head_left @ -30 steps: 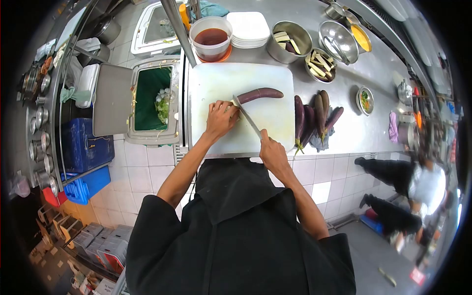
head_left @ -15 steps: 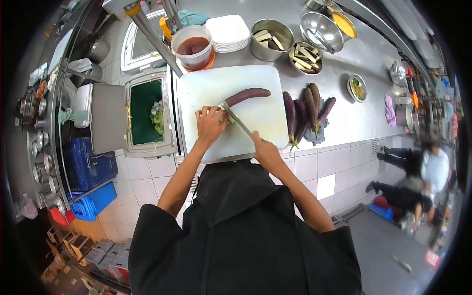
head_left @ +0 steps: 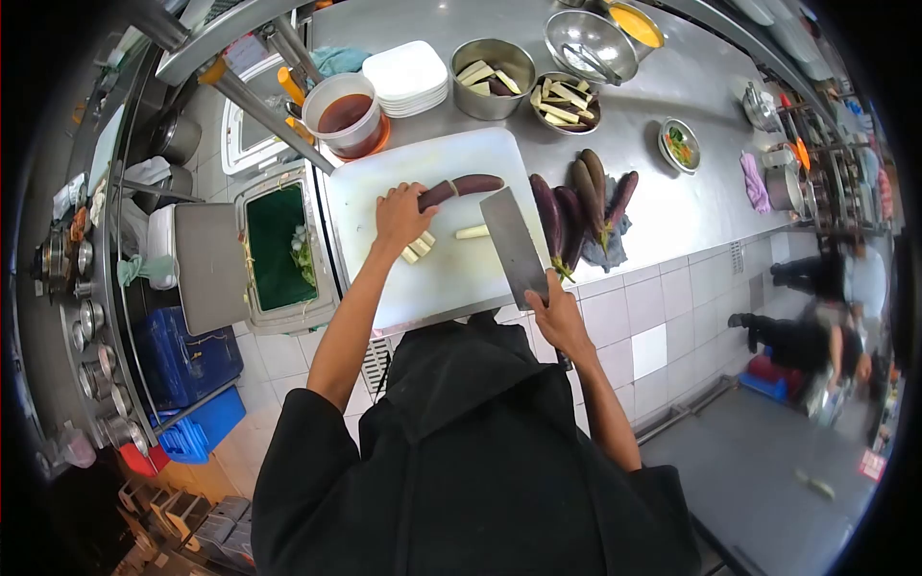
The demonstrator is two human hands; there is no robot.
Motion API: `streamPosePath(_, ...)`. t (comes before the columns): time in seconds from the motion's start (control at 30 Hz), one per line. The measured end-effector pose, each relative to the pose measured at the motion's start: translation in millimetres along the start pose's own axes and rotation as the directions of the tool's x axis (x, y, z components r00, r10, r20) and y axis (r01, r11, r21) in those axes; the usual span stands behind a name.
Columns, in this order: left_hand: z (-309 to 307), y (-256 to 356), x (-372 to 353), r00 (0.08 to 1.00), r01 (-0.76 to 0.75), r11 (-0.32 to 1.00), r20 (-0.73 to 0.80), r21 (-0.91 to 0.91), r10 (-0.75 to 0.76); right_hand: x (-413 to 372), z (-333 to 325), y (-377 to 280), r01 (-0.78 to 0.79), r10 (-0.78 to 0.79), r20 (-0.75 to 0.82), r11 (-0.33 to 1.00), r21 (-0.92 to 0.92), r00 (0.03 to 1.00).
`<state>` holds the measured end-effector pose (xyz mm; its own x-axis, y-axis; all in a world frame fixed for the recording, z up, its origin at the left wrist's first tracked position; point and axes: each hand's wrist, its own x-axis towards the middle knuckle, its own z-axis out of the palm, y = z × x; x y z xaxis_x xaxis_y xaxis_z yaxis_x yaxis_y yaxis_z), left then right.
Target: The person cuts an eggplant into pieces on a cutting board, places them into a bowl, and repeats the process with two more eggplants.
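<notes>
My left hand (head_left: 401,215) is closed on the left end of a purple eggplant (head_left: 461,187), which lies near the top of the white cutting board (head_left: 384,302). A cut line rings the eggplant near its middle. Just below my left hand are several pale cut eggplant pieces (head_left: 419,249). In my right hand (head_left: 561,319) is a cleaver (head_left: 516,245), its broad blade over the board's right side and its flat face showing. One pale strip (head_left: 471,232) lies left of the blade, apart from the other pieces.
Whole eggplants (head_left: 569,219) lie right of the board on a grey cloth (head_left: 607,252). Behind stand a pot (head_left: 490,60) and a bowl (head_left: 579,119) of eggplant strips, stacked white trays (head_left: 410,72) and a sauce tub (head_left: 331,120). A lined bin (head_left: 274,206) is at left. Two people work far right.
The cleaver has moved right, off the eggplant, and its flat face now shows. My left hand has shifted up onto the eggplant's end. Cut pieces now show on the board.
</notes>
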<state>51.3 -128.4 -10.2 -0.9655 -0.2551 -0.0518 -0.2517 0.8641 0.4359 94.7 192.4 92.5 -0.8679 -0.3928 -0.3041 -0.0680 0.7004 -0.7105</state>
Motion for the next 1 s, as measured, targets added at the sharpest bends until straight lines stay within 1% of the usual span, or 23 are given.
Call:
streamPosePath(0.03,-3.0,-7.2,0.7,1.000,-0.005,1.000,0.004,0.000,0.005,-1.8,-4.5,-1.6,-0.051,0.051,0.009,0.999,0.012,0.999)
streamPosePath(0.07,-6.8,-16.1,0.0,1.000,0.025,0.994,-0.009,-0.106,-0.026,-2.3,-4.4,5.9,-0.056,0.056,0.008,0.998,0.014,0.998)
streamPosePath(0.1,-11.6,-21.1,1.6,0.998,0.051,0.977,-0.021,-0.209,-0.056,-0.4,-2.3,18.2,-0.060,0.061,-0.039,0.998,0.027,0.997)
streamPosePath(0.13,-25.2,-17.3,-3.0,0.999,0.041,0.966,-0.015,-0.256,-0.046,1.3,-2.2,26.7,-0.065,0.068,-0.087,0.997,0.041,0.994)
streamPosePath(0.17,-34.4,-8.9,-9.0,0.999,0.038,0.966,-0.010,-0.254,-0.042,2.6,-3.5,33.6,-0.070,0.074,-0.089,0.997,0.045,0.993)
streamPosePath(0.23,-40.0,13.7,-20.9,0.987,-0.094,0.863,0.065,-0.496,0.145,4.6,-7.4,43.2,-0.049,0.047,-0.128,0.999,-0.008,0.991)
streamPosePath(0.27,-27.1,26.8,-25.3,0.954,-0.270,0.832,-0.017,-0.485,0.299,6.7,-7.4,52.5,-0.038,0.040,-0.141,0.999,0.020,0.989)
streamPosePath(0.3,-20.7,44.6,-28.3,0.919,-0.256,0.840,0.150,-0.479,0.366,8.4,-10.7,53.3,-0.036,0.038,-0.142,0.999,0.018,0.989)
streamPosePath(0.33,-8.6,61.9,-31.0,0.851,-0.443,0.812,0.108,-0.380,0.515,11.0,-13.2,53.2,-0.058,0.060,-0.151,0.998,0.016,0.987)
streamPosePath(0.37,10.1,73.6,-31.3,0.832,-0.483,0.799,0.095,-0.358,0.546,14.1,-14.5,52.4,-0.078,0.079,-0.158,0.997,0.016,0.984)
streamPosePath(0.43,38.8,82.2,-30.3,0.837,-0.490,0.800,0.071,-0.346,0.543,15.5,-18.2,46.8,-0.079,0.082,-0.149,0.996,0.027,0.985)
streamPosePath(0.47,49.4,81.0,-28.9,0.823,-0.524,0.807,0.083,-0.272,0.563,18.5,-20.5,44.6,-0.084,0.089,-0.149,0.996,0.037,0.985)
streamPosePath(0.5,50.6,82.5,-27.2,0.807,-0.558,0.806,0.098,-0.198,0.583,20.9,-20.9,44.0,-0.080,0.084,-0.150,0.996,0.036,0.985)
streamPosePath(0.57,48.5,68.3,-33.0,0.801,-0.572,0.799,0.086,-0.187,0.593,14.6,-15.8,45.9,-0.082,0.084,-0.136,0.996,0.025,0.987)
streamPosePath(0.6,42.2,57.6,-35.7,0.798,-0.585,0.791,0.047,-0.181,0.601,9.8,-12.5,47.7,-0.089,0.092,-0.131,0.996,0.027,0.987)
streamPosePath(0.67,35.5,31.1,-38.7,0.783,-0.620,0.772,-0.037,-0.139,0.621,2.5,-4.7,48.2,-0.043,0.038,-0.166,0.999,-0.025,0.985)
streamPosePath(0.7,27.4,24.7,-40.0,0.783,-0.619,0.773,-0.033,-0.139,0.621,-1.1,-3.7,43.1,-0.045,0.041,-0.164,0.999,-0.023,0.986)
streamPosePath(0.77,4.7,21.9,-46.3,0.831,-0.556,0.830,-0.059,-0.046,0.553,-9.7,-4.6,28.8,-0.084,0.083,-0.081,0.997,-0.001,0.993)
streamPosePath(0.8,-0.2,21.8,-47.9,0.845,-0.534,0.846,-0.043,0.004,0.533,-10.4,-2.2,26.3,-0.100,0.101,-0.044,0.995,0.023,0.994)
streamPosePath(0.83,1.9,20.4,-48.4,0.848,-0.528,0.849,-0.042,0.007,0.528,-9.2,-0.8,22.0,-0.097,0.097,-0.038,0.995,0.025,0.995)
streamPosePath(0.9,12.9,21.3,-48.0,0.901,-0.435,0.900,0.001,0.034,0.435,-5.3,1.2,12.7,0.036,-0.036,-0.005,0.998,-0.042,0.999)
streamPosePath(0.93,18.2,22.5,-49.1,0.902,-0.432,0.901,0.000,0.036,0.432,-1.7,3.2,10.4,0.039,-0.039,-0.003,0.998,-0.041,0.999)
streamPosePath(1.0,25.6,30.4,-55.9,0.921,-0.388,0.915,-0.094,-0.110,0.379,5.9,5.2,5.7,0.137,-0.138,-0.017,0.990,-0.042,0.990)
